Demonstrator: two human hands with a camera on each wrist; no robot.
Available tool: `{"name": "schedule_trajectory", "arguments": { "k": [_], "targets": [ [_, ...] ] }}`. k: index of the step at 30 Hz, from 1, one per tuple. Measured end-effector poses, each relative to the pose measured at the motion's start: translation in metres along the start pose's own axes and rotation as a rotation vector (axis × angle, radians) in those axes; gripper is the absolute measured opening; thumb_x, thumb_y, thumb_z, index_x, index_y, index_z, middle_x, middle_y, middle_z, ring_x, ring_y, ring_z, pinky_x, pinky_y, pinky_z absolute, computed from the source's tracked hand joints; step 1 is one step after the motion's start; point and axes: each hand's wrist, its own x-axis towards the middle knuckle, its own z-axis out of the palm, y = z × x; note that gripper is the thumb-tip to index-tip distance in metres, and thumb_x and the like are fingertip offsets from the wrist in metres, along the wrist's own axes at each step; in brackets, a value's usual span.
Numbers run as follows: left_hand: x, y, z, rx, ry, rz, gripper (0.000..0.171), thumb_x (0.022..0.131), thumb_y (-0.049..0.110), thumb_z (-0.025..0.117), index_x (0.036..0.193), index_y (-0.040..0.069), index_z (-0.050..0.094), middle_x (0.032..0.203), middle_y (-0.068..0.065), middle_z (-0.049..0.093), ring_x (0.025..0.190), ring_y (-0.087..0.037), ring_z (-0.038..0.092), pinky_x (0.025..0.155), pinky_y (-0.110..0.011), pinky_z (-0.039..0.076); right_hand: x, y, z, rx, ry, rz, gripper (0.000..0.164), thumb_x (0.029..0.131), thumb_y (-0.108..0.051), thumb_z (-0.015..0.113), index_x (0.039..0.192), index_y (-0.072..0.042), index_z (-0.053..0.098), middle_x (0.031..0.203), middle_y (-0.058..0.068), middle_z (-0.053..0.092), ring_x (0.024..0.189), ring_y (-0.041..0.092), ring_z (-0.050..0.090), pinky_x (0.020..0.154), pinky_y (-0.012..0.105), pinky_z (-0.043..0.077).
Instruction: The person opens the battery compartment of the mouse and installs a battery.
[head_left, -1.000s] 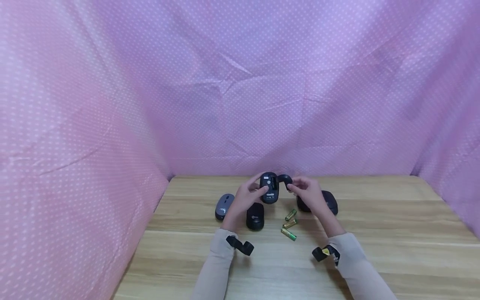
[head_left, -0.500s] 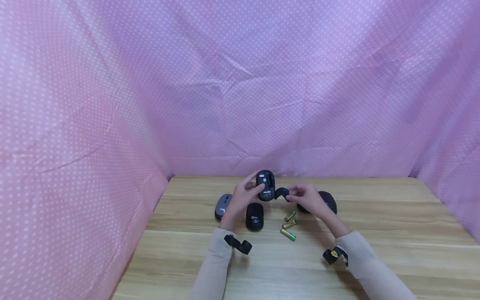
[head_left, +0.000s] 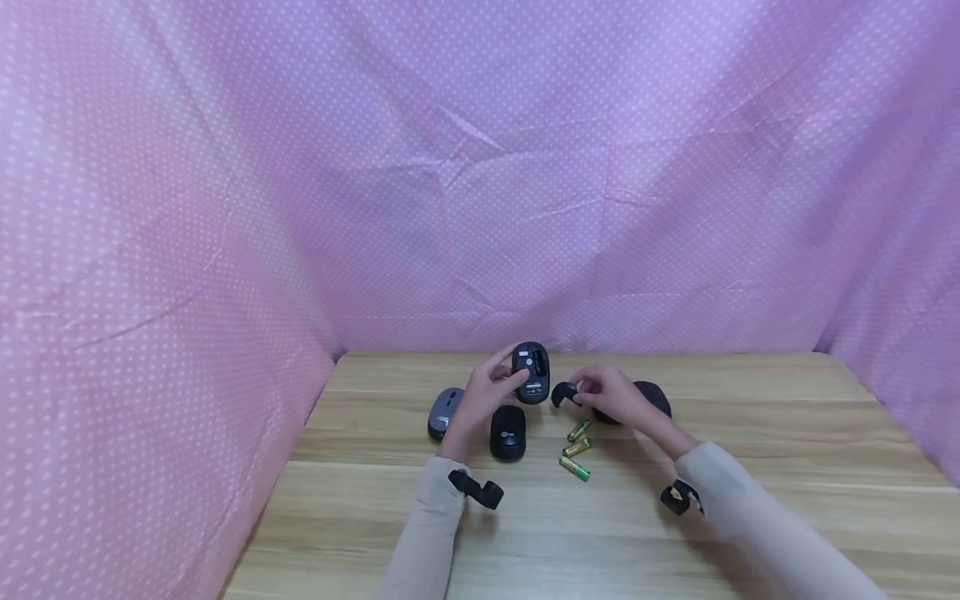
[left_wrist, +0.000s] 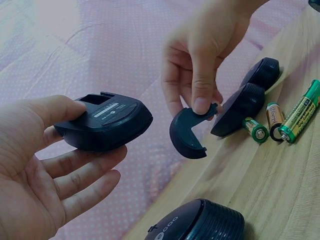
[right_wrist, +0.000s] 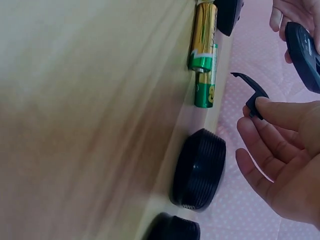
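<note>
My left hand grips a black computer mouse with its underside turned up, thumb on top and fingers beneath. A slot in that underside stands uncovered in the left wrist view. Between thumb and fingers, my right hand pinches a curved black mouse cover, held apart from the mouse and to its right. Just in front of the cover, several green and gold batteries lie on the wooden table.
A grey mouse and a black mouse lie by my left forearm. Behind my right hand are further black mice, partly hidden by it. A pink dotted cloth hangs along the table's far edge.
The cover has come down and away from the mouse's side, still in my right hand. My right forearm has swung outward to the right. The mouse has shifted slightly left.
</note>
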Motion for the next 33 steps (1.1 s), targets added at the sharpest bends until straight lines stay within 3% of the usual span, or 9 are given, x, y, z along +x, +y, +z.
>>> {"name": "schedule_trajectory", "arguments": {
  "k": [4,13,23,33],
  "targets": [
    [0.001,-0.001,0.001,0.013,-0.006,0.017,0.058,0.101,0.018,0.065,0.155,0.020,0.044,0.121,-0.028,0.068,0.080,-0.016,0.072,0.089,-0.063,0.057,0.005,-0.002,-0.002,-0.014,-0.016,-0.002,0.017,0.089,0.000,0.073,0.106,0.004,0.071,0.082,0.008,0.073,0.073,0.012,0.065,0.067,0.023,0.053],
    [-0.001,-0.001,0.000,0.017,0.000,0.009,0.057,0.100,0.020,0.067,0.154,0.025,0.046,0.123,-0.027,0.068,0.083,-0.016,0.072,0.090,-0.061,0.057,0.018,-0.005,-0.003,-0.079,-0.058,-0.014,0.018,0.088,0.001,0.074,0.106,0.005,0.071,0.084,0.009,0.074,0.076,0.015,0.068,0.070,0.031,0.057],
    [0.000,0.000,-0.002,0.048,0.000,0.005,0.058,0.100,0.023,0.067,0.154,0.026,0.046,0.123,-0.026,0.068,0.087,-0.020,0.073,0.091,-0.060,0.058,0.032,-0.004,-0.002,-0.119,-0.117,0.044,0.018,0.088,0.001,0.075,0.105,0.004,0.072,0.084,0.009,0.075,0.074,0.013,0.067,0.069,0.031,0.057],
    [0.004,-0.002,-0.003,0.108,0.005,0.024,0.057,0.101,0.026,0.066,0.154,0.024,0.046,0.126,-0.023,0.069,0.099,-0.024,0.071,0.089,-0.047,0.062,0.043,0.003,0.000,-0.116,-0.143,0.067,0.017,0.088,0.002,0.074,0.105,0.005,0.072,0.084,0.012,0.075,0.076,0.017,0.068,0.069,0.032,0.058]
  ]
}}
